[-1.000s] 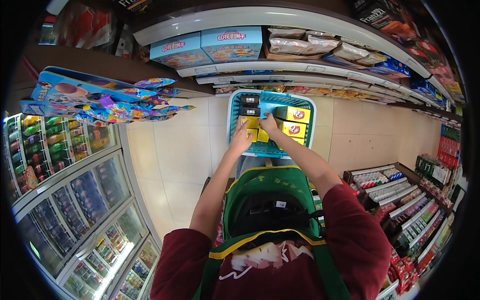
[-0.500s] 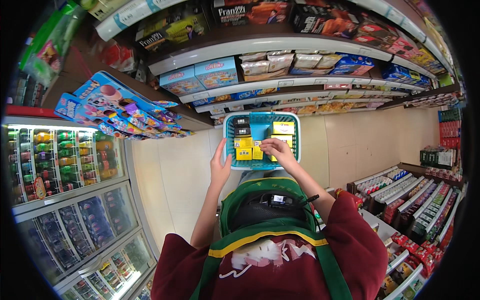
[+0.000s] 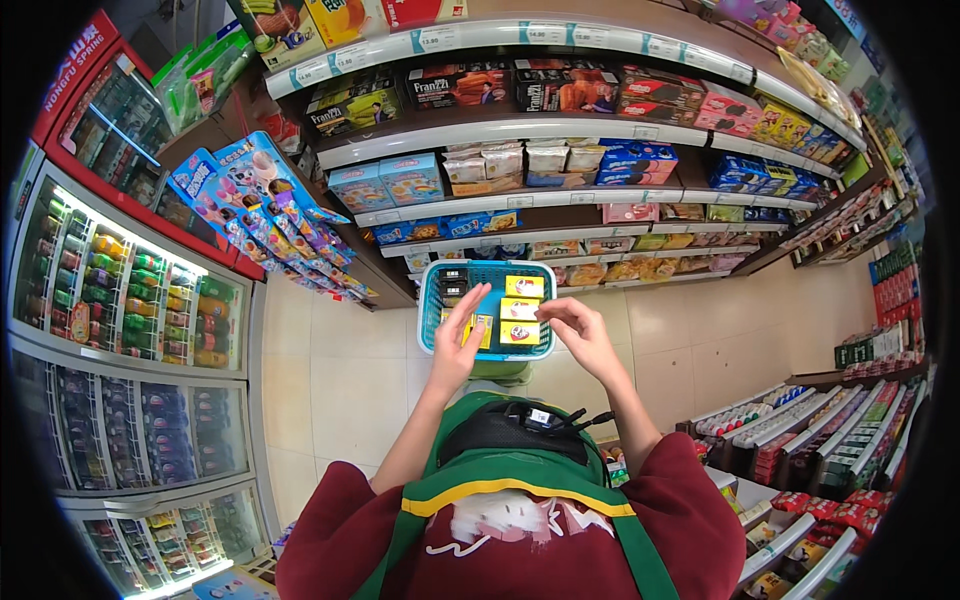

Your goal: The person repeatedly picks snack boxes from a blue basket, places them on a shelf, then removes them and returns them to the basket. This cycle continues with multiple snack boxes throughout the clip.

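A teal basket (image 3: 547, 342) with a pale rim sits in front of me, holding small boxes. Down its right side runs a column of yellow-and-white boxes (image 3: 521, 309). Black boxes (image 3: 453, 283) lie at its far left, and another yellow box (image 3: 485, 331) shows partly behind my left hand. My left hand (image 3: 459, 338) hovers over the basket's near left part, fingers stretched out and holding nothing. At the right rim is my right hand (image 3: 581, 328), its fingers slightly bent and apart, beside the yellow column. Whether its fingertips touch a box I cannot tell.
Ahead stands a shelf unit (image 3: 560, 129) with boxed and bagged snacks. Blue snack packs (image 3: 270, 215) hang from its left end. Glass-door drink fridges (image 3: 130, 270) line the left. Low racks of small packages (image 3: 800, 425) stand at the right, near my right elbow.
My left hand has moved from outside the left rim to over the basket. My right hand has shifted from above the boxes to the right rim. The view has tilted up.
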Available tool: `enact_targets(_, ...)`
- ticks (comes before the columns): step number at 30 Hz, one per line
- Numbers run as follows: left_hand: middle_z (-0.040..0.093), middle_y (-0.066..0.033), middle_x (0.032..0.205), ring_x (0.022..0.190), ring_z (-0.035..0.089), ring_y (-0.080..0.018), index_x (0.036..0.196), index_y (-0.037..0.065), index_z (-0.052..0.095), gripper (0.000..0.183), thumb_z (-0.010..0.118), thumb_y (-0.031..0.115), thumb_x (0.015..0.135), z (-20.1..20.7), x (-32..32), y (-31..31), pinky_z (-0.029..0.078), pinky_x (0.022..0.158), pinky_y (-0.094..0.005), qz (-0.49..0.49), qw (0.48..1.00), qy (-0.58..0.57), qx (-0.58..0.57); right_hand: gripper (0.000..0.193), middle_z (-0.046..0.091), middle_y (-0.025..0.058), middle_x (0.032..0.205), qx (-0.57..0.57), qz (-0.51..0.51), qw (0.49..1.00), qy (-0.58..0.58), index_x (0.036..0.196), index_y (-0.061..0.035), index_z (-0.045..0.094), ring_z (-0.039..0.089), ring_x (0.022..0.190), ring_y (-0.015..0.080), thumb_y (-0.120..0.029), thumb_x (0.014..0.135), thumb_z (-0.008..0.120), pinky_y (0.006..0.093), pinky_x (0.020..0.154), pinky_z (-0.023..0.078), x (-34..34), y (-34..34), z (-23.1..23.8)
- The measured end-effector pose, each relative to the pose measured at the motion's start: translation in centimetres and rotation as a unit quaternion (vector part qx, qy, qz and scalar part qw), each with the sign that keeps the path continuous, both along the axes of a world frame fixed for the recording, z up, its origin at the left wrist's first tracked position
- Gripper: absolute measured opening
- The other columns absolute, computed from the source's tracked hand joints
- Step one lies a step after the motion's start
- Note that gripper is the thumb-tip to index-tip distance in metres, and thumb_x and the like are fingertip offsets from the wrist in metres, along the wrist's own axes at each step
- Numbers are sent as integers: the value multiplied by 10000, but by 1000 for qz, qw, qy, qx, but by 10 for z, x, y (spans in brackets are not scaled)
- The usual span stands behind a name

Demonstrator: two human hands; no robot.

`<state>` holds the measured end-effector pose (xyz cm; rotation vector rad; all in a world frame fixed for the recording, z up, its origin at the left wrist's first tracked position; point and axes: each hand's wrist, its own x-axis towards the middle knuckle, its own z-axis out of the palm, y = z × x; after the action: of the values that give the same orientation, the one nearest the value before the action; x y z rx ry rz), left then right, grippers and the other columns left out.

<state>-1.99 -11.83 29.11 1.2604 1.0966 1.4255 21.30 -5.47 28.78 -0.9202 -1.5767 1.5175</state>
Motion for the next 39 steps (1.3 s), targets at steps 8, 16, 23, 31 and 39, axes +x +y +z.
enact_targets(8, 565, -173, 1440, 1389, 492, -244, 1458, -28, 471, 504, 526, -35, 956, -11, 32, -32, 338, 1173, -369, 6, 1000, 2, -7, 215, 716, 112, 1092, 16, -60, 998, -26, 1171, 45, 628, 674, 1059, 179, 13, 974, 547, 318, 970, 518, 72, -45, -1)
enact_targets(16, 550, -178, 1445, 1381, 496, -243, 1451, -44, 460, 481, 477, -42, 970, 15, 32, -30, 337, 1184, -372, -12, 1000, 26, 5, 212, 724, 114, 1076, -11, -102, 995, 17, 1166, 40, 636, 685, 1045, 182, 21, 967, 564, 317, 959, 527, 95, -55, -7)
enact_targets(23, 612, -159, 1384, 1313, 566, -234, 1413, -13, 524, 451, 527, -26, 962, 20, 16, 4, 408, 1123, -348, -9, 999, 30, 20, 196, 722, 100, 1057, 37, -108, 993, -4, 1152, 39, 643, 681, 1026, 173, 2, 977, 563, 311, 949, 527, 66, -23, 14)
enact_targets(31, 645, -152, 1349, 1284, 595, -250, 1373, 10, 573, 427, 560, 9, 947, 38, 21, 98, 447, 1088, -375, -16, 987, 140, 81, 210, 729, 92, 1074, 106, -130, 980, -103, 1158, 21, 658, 690, 1000, 148, -21, 967, 579, 289, 896, 540, 67, 38, 33)
enact_targets(39, 641, -214, 1280, 1204, 607, -390, 1316, 16, 599, 419, 597, 60, 899, 81, 28, 242, 470, 1041, -443, 99, 904, 361, 209, 260, 691, 171, 1133, 331, -171, 909, -190, 1157, 14, 643, 677, 1061, 298, -54, 907, 627, 378, 897, 545, 67, 194, 56)
